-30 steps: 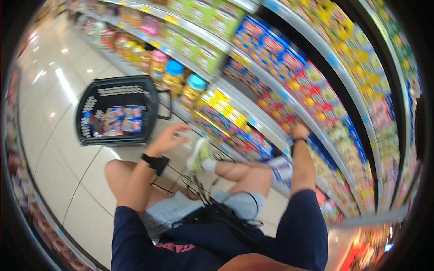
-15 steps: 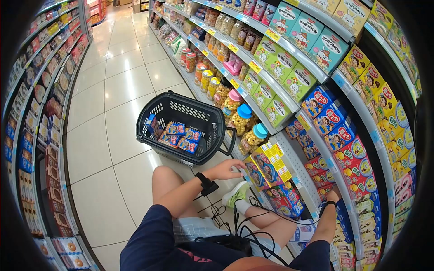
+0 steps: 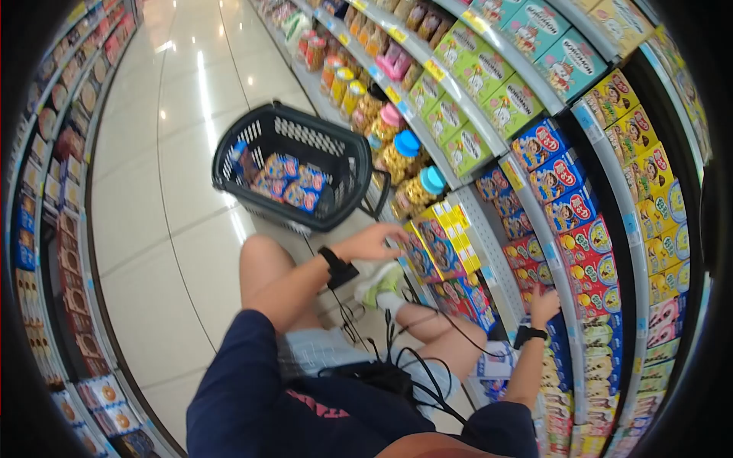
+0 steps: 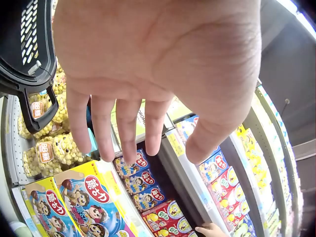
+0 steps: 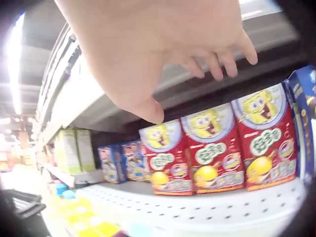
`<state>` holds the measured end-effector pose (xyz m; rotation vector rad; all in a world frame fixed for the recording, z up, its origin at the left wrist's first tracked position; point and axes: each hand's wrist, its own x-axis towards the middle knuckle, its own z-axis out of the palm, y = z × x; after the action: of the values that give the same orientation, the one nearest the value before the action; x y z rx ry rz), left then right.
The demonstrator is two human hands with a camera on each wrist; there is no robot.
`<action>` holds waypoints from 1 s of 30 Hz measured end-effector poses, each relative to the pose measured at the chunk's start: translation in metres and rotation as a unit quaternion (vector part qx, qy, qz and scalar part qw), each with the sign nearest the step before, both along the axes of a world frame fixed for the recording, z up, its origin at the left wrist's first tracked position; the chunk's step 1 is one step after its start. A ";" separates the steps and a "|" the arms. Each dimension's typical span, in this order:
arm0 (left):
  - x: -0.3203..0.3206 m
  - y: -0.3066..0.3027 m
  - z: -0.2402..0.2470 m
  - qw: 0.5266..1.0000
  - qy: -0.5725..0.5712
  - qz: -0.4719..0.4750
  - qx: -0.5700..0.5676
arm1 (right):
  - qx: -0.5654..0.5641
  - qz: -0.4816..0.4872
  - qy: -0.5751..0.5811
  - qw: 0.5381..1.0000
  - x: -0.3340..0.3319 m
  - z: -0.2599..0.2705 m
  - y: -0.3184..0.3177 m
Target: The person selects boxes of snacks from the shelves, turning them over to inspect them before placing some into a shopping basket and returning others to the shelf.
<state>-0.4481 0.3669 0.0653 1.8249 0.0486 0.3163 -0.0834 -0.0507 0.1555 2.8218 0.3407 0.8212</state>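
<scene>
In the head view the right hand (image 3: 544, 305) is at the lower shelf beside red cartoon boxes (image 3: 527, 252). The right wrist view shows that hand (image 5: 163, 54) above a row of red boxes (image 5: 212, 148), fingers spread, holding nothing. The left hand (image 3: 374, 243) hovers by the large yellow-edged boxes (image 3: 449, 243), between them and the black basket (image 3: 229, 187). Its fingers hang apart and empty in the left wrist view, the hand (image 4: 153, 74) in front of the shelves. Several blue boxes (image 3: 309, 177) lie in the basket.
Jars with blue lids (image 3: 433, 180) stand right of the basket on the bottom shelf. Green boxes (image 3: 466, 151) and blue boxes (image 3: 561, 174) fill shelves above. Black cables (image 3: 389, 336) hang over the person's legs. Another stocked shelf (image 3: 65, 252) lines the aisle's left side.
The right hand, partly hidden among the shelf boxes before, has drawn back and shows more fully. The left hand remains beside the large boxes. The head view has shifted slightly.
</scene>
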 end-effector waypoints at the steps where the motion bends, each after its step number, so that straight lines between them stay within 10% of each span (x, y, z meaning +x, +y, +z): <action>1: 0.001 0.000 -0.005 0.999 -0.033 0.014 -0.011 | 0.041 0.111 -0.055 0.991 -0.007 -0.009 0.002; 6: -0.008 0.007 0.006 0.999 -0.028 0.034 -0.031 | 0.099 0.305 0.108 0.941 -0.078 0.008 0.071; 8: -0.014 0.011 0.010 0.998 -0.044 0.047 -0.027 | 0.239 0.373 0.347 0.827 -0.098 0.020 0.116; 13: -0.028 0.036 0.011 0.977 -0.126 0.146 -0.091 | 0.278 0.471 0.508 0.665 -0.177 0.058 0.284; 20: -0.069 0.101 0.020 0.892 -0.173 0.339 -0.244 | 0.374 0.279 0.814 0.346 -0.232 -0.034 0.548; 27: -0.111 0.157 0.013 0.832 -0.202 0.474 -0.205 | 0.202 0.167 0.828 0.495 -0.318 -0.214 0.717; 30: -0.120 0.184 0.021 0.848 -0.145 0.483 -0.166 | 0.158 0.372 0.710 0.576 -0.346 -0.297 0.770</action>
<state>-0.5676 0.5505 0.0861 1.2579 0.7802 1.2077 -0.4299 0.7194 -0.1414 2.7668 1.7066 -1.7920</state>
